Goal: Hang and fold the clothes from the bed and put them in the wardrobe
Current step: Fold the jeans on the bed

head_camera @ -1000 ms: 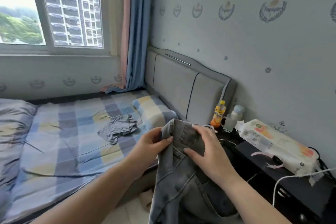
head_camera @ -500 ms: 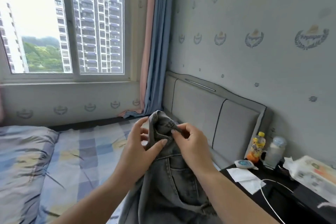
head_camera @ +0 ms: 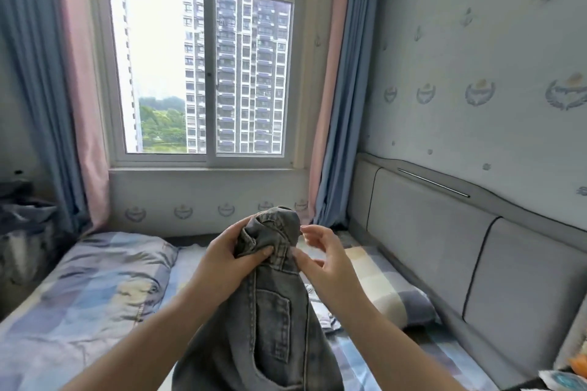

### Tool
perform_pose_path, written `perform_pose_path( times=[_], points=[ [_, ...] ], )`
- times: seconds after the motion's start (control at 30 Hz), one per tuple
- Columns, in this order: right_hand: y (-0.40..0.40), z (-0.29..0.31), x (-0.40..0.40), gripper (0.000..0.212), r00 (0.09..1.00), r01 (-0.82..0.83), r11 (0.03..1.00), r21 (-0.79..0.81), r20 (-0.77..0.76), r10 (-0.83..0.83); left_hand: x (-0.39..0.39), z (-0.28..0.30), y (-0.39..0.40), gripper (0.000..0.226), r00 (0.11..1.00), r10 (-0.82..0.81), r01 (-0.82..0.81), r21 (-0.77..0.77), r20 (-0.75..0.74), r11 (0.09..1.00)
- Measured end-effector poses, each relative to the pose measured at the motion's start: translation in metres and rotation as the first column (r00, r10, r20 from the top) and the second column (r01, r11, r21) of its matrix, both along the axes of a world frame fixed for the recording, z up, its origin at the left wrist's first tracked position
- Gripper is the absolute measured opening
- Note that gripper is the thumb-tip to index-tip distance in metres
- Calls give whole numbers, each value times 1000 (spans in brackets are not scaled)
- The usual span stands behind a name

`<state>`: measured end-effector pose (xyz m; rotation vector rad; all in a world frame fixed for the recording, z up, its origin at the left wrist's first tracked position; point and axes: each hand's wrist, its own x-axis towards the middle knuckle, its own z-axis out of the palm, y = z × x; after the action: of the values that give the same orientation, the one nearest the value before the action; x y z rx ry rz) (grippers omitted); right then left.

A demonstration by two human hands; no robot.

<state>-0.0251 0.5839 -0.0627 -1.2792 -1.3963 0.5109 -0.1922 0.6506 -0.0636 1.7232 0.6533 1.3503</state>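
A person holds up a pair of grey denim jeans in front of their chest, seen from a head camera looking across a bed toward a window. The left hand grips the bunched waistband at the top of the jeans, fingers wrapped behind the fabric and thumb pressed across the front. The right hand sits just beside the waistband on its right; its fingers are loosely spread and half curled, the lower fingertips touching the denim edge, the upper ones apart from it, so it has no firm hold. The jeans hang straight down from the left-hand fingers, long axis vertical, legs dropping out of view below. The left hand carries the weight. The right hand probably needs to take the waistband's free side next. A pillow lies on the bed below the right-hand fingers.
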Motion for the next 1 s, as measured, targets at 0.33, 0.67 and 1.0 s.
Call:
perform_pose_path(
  times=[0.33,0.67,1.0],
  points=[
    [115,-52,-28,29,875,-471,810,-349,-68,480,-30,28,97,29,963,268,-266,70,-18,961],
    [235,-19,-41,24,830,-556,814,-171,-59,555,-64,38,157,17,927,375,-374,12,-29,927],
    [276,2,-60,27,913,-399,914,78,126,388,-114,47,180,26,814,562,-544,148,-148,826]
  ],
)
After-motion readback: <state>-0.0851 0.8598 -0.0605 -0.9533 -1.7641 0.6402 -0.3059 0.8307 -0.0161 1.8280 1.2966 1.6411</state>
